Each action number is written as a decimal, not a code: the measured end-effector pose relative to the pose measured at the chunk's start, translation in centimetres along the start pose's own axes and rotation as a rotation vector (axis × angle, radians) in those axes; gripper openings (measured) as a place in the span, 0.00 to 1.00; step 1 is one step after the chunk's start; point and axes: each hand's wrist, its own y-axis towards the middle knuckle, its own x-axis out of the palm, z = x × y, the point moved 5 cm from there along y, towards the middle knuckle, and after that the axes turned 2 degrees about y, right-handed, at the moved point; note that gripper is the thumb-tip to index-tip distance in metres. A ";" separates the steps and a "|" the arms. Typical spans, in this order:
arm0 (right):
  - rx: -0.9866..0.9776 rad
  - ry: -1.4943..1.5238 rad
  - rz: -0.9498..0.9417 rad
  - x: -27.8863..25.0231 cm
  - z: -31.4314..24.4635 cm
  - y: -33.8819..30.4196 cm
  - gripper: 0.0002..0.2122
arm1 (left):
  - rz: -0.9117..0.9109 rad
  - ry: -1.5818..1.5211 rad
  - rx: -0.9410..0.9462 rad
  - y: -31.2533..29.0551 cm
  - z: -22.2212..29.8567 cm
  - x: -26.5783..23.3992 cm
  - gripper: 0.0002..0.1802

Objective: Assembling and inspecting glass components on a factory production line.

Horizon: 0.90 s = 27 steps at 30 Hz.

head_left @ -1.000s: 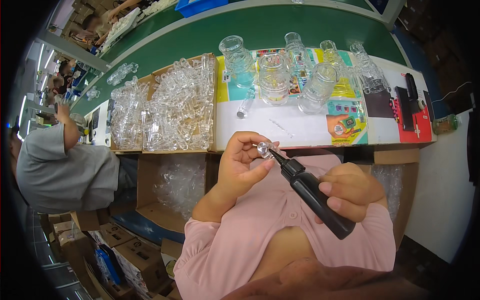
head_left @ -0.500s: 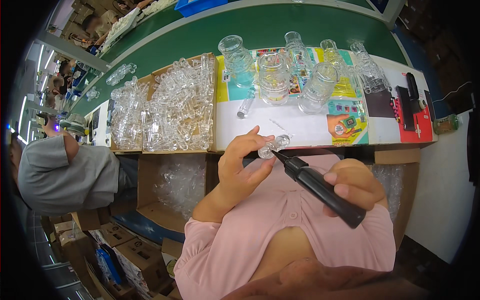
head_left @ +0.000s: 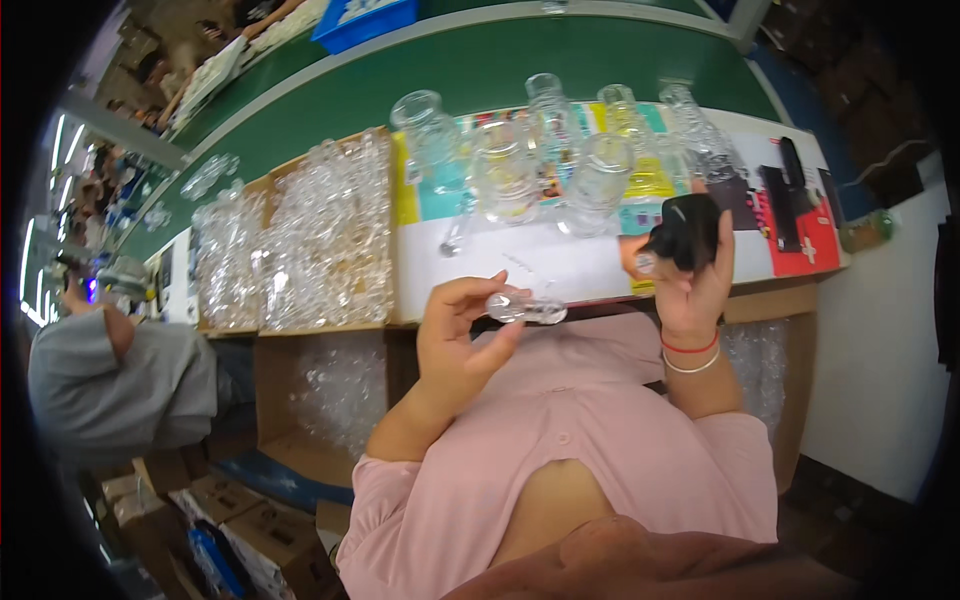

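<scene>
My left hand (head_left: 450,335) pinches a small clear piece with a rounded end (head_left: 535,310) between thumb and fingers, just off the table's near edge. To the right, my right hand (head_left: 698,300) is raised and wrapped round a black squeeze bottle (head_left: 690,230). The bottle is foreshortened, and its pointed nozzle cannot be made out now. Beyond my hands several clear vessels (head_left: 505,185) stand on a printed cardboard sheet (head_left: 600,250). A short clear tube (head_left: 455,235) lies in front of them.
To the left, a cardboard tray (head_left: 392,250) holds many clear tubular pieces. A black case (head_left: 780,208) and other dark items lie at the right. Below the table edge is an open carton (head_left: 280,400) of clear plastic. A person in a grey shirt (head_left: 120,385) sits at my left.
My right hand has swung the bottle away from the clear piece, up and to the right. My left hand still holds the piece, now turned more sideways. The whole view has shifted slightly.
</scene>
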 end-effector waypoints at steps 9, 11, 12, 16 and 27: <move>-0.409 -0.356 0.169 -10.1 -9.4 -0.3 0.17 | 0.038 -0.534 -0.507 0.8 -6.2 1.9 0.16; -0.454 -0.565 0.203 -11.3 -9.8 0.5 0.18 | 0.010 -0.684 -0.679 0.9 -7.1 3.1 0.15; -0.526 -0.798 0.220 -11.8 -10.0 1.0 0.18 | 0.012 -0.683 -0.681 1.1 -7.4 3.5 0.15; -0.585 -1.176 0.266 -13.9 -9.8 2.7 0.19 | -0.039 -0.757 -0.784 1.2 -9.1 5.2 0.10; -0.507 -1.552 0.388 -14.8 -9.6 3.2 0.26 | -0.020 -0.765 -0.838 1.5 -10.2 6.1 0.07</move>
